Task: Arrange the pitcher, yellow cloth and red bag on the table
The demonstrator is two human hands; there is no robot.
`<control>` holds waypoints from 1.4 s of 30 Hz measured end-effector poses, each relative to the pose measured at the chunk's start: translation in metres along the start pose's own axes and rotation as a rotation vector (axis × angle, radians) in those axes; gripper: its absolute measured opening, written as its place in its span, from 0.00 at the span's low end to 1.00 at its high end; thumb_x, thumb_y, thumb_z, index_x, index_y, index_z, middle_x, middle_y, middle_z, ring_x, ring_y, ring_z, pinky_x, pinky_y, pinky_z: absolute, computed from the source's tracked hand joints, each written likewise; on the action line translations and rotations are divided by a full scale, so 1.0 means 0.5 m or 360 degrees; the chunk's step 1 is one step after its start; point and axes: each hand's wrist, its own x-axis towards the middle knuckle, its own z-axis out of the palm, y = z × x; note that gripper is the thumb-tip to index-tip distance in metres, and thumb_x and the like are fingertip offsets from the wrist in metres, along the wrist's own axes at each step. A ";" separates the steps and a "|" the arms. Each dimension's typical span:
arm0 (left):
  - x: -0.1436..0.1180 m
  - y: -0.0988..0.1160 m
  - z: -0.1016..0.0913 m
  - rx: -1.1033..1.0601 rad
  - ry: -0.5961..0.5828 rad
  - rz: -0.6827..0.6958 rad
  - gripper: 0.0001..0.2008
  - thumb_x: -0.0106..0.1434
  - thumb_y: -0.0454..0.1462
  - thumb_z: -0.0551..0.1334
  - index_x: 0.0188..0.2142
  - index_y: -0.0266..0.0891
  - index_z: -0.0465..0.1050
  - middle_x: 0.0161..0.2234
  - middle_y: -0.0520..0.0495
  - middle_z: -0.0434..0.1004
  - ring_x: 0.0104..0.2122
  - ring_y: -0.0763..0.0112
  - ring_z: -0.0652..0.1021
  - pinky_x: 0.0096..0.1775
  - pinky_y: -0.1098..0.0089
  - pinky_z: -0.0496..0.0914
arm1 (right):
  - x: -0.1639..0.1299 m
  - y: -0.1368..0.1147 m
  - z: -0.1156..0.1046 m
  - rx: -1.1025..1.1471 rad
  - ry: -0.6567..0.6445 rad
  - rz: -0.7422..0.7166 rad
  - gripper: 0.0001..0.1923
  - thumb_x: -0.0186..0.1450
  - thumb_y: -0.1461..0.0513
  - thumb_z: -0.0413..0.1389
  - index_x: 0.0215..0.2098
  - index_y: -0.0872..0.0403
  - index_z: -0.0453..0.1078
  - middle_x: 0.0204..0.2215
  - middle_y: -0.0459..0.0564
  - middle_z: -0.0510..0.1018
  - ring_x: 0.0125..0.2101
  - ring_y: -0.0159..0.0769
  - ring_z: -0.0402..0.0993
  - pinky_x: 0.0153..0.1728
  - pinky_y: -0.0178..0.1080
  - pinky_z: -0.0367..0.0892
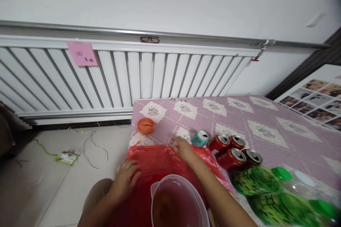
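Red plastic bag: spread over the table edge, pinned flat under both open hands, left and right, clear jug just below, cans right of them.

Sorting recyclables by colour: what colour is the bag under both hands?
Red, translucent plastic bag; the head view shows it.

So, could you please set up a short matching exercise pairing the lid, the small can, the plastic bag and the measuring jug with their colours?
Things:
1. lid
2. small can
3. plastic bag
4. measuring jug

Colours:
A. red
B. clear
C. orange
D. teal

Pairs: 1-C, 2-D, 3-A, 4-B
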 end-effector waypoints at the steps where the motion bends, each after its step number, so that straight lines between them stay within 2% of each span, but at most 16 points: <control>1: 0.043 -0.017 -0.004 -0.0014 0.0081 0.0041 0.14 0.68 0.39 0.56 0.47 0.45 0.77 0.49 0.41 0.80 0.52 0.56 0.78 0.56 0.50 0.71 | 0.005 0.003 -0.013 -0.0049 0.0049 0.0047 0.20 0.65 0.66 0.56 0.55 0.56 0.74 0.51 0.58 0.80 0.53 0.44 0.74 0.57 0.44 0.66; 2: 0.091 -0.031 -0.007 -0.0016 0.0118 0.0054 0.15 0.68 0.39 0.56 0.50 0.44 0.76 0.51 0.41 0.79 0.53 0.56 0.77 0.58 0.50 0.70 | 0.009 0.007 -0.029 -0.0102 0.0107 0.0106 0.21 0.66 0.65 0.55 0.57 0.56 0.72 0.54 0.60 0.78 0.56 0.46 0.72 0.58 0.47 0.65; 4: 0.193 -0.048 -0.012 0.0095 0.0069 -0.0142 0.22 0.65 0.40 0.59 0.59 0.42 0.69 0.58 0.38 0.73 0.60 0.54 0.72 0.62 0.50 0.65 | 0.018 0.021 -0.064 -0.0207 0.0226 0.0244 0.24 0.67 0.63 0.55 0.61 0.55 0.68 0.60 0.64 0.71 0.62 0.53 0.64 0.60 0.55 0.61; 5: 0.242 -0.052 -0.012 0.0169 -0.0042 -0.0316 0.30 0.62 0.41 0.63 0.63 0.42 0.63 0.64 0.38 0.66 0.65 0.53 0.66 0.64 0.51 0.62 | 0.022 0.031 -0.082 -0.0253 0.0283 0.0312 0.26 0.67 0.62 0.55 0.63 0.55 0.66 0.64 0.66 0.67 0.65 0.56 0.59 0.60 0.60 0.59; 7: 0.327 -0.055 -0.006 0.0206 -0.0100 -0.0450 0.45 0.56 0.45 0.69 0.69 0.39 0.53 0.69 0.33 0.56 0.69 0.45 0.58 0.65 0.49 0.60 | 0.030 0.057 -0.116 -0.0355 0.0333 0.0463 0.31 0.66 0.58 0.57 0.67 0.53 0.61 0.68 0.66 0.60 0.68 0.60 0.50 0.60 0.67 0.54; 9: 0.388 -0.058 0.008 0.0220 -0.0181 -0.0540 0.54 0.50 0.48 0.72 0.70 0.40 0.47 0.71 0.30 0.50 0.69 0.38 0.55 0.63 0.45 0.59 | 0.037 0.090 -0.141 -0.0482 0.0246 0.0627 0.37 0.65 0.53 0.58 0.70 0.51 0.56 0.71 0.65 0.53 0.70 0.61 0.44 0.61 0.69 0.51; 11: 0.429 -0.062 0.026 0.0224 -0.0278 -0.0610 0.59 0.47 0.52 0.73 0.71 0.42 0.45 0.71 0.28 0.47 0.69 0.33 0.54 0.62 0.41 0.59 | 0.040 0.123 -0.157 -0.0599 0.0058 0.0760 0.42 0.65 0.49 0.58 0.72 0.50 0.51 0.73 0.64 0.49 0.71 0.61 0.42 0.61 0.68 0.50; 13: 0.454 -0.067 0.041 0.0227 -0.0362 -0.0670 0.61 0.45 0.54 0.73 0.71 0.43 0.44 0.71 0.27 0.45 0.68 0.31 0.55 0.61 0.40 0.59 | 0.040 0.152 -0.163 -0.0643 -0.0120 0.0804 0.42 0.63 0.48 0.58 0.71 0.50 0.52 0.71 0.65 0.54 0.70 0.62 0.47 0.59 0.68 0.52; 17: 0.473 -0.067 0.060 0.0245 -0.0416 -0.0737 0.58 0.48 0.56 0.70 0.71 0.43 0.44 0.70 0.28 0.48 0.66 0.32 0.59 0.61 0.42 0.60 | 0.031 0.180 -0.160 -0.0642 -0.0282 0.0745 0.30 0.61 0.53 0.61 0.61 0.48 0.66 0.55 0.61 0.77 0.58 0.60 0.69 0.56 0.66 0.53; 19: 0.472 -0.061 0.060 0.0256 -0.0396 -0.0741 0.57 0.50 0.56 0.68 0.72 0.44 0.42 0.68 0.28 0.51 0.66 0.34 0.60 0.61 0.44 0.60 | 0.026 0.181 -0.157 -0.0660 -0.0288 0.0723 0.26 0.62 0.55 0.59 0.59 0.48 0.68 0.51 0.60 0.80 0.54 0.58 0.73 0.56 0.65 0.52; 22: 0.467 -0.047 0.047 0.0262 -0.0352 -0.0734 0.56 0.52 0.56 0.67 0.72 0.43 0.41 0.67 0.28 0.54 0.65 0.36 0.63 0.61 0.46 0.61 | 0.022 0.175 -0.148 -0.0689 -0.0253 0.0714 0.25 0.62 0.56 0.59 0.57 0.51 0.68 0.49 0.61 0.80 0.53 0.59 0.74 0.55 0.65 0.53; 28: 0.435 -0.011 -0.030 0.0252 -0.0290 -0.0569 0.57 0.52 0.55 0.68 0.72 0.42 0.41 0.66 0.30 0.55 0.64 0.40 0.64 0.61 0.52 0.62 | 0.011 0.160 -0.132 -0.0664 -0.0114 0.0651 0.26 0.61 0.57 0.61 0.56 0.53 0.68 0.50 0.63 0.77 0.54 0.56 0.72 0.54 0.59 0.56; 31: 0.368 0.001 -0.069 0.0186 -0.0320 -0.0354 0.57 0.51 0.52 0.70 0.72 0.39 0.43 0.65 0.30 0.58 0.63 0.42 0.66 0.61 0.54 0.63 | 0.003 0.139 -0.146 -0.0602 -0.0009 0.0650 0.28 0.62 0.57 0.59 0.60 0.54 0.65 0.50 0.65 0.75 0.52 0.56 0.72 0.52 0.57 0.57; 34: 0.263 0.008 -0.085 0.0107 -0.0395 -0.0241 0.56 0.51 0.51 0.71 0.72 0.40 0.44 0.65 0.32 0.61 0.63 0.44 0.67 0.61 0.54 0.64 | -0.008 0.105 -0.183 -0.0490 0.0073 0.0596 0.32 0.62 0.56 0.59 0.63 0.56 0.62 0.51 0.65 0.72 0.48 0.52 0.75 0.49 0.49 0.62; 38: 0.126 0.013 -0.065 0.0136 -0.0474 -0.0330 0.57 0.47 0.48 0.72 0.72 0.43 0.47 0.67 0.32 0.58 0.64 0.41 0.66 0.61 0.52 0.64 | -0.038 0.041 -0.248 -0.0330 0.0106 0.0420 0.35 0.61 0.55 0.61 0.64 0.55 0.60 0.49 0.59 0.73 0.42 0.42 0.76 0.46 0.39 0.65; 42: 0.054 0.015 -0.025 0.0165 -0.0484 -0.0415 0.56 0.49 0.48 0.72 0.72 0.44 0.47 0.70 0.31 0.51 0.68 0.38 0.60 0.62 0.46 0.62 | -0.090 -0.037 -0.300 -0.0107 0.0140 0.0206 0.37 0.58 0.57 0.63 0.64 0.54 0.61 0.49 0.56 0.75 0.46 0.45 0.74 0.48 0.39 0.66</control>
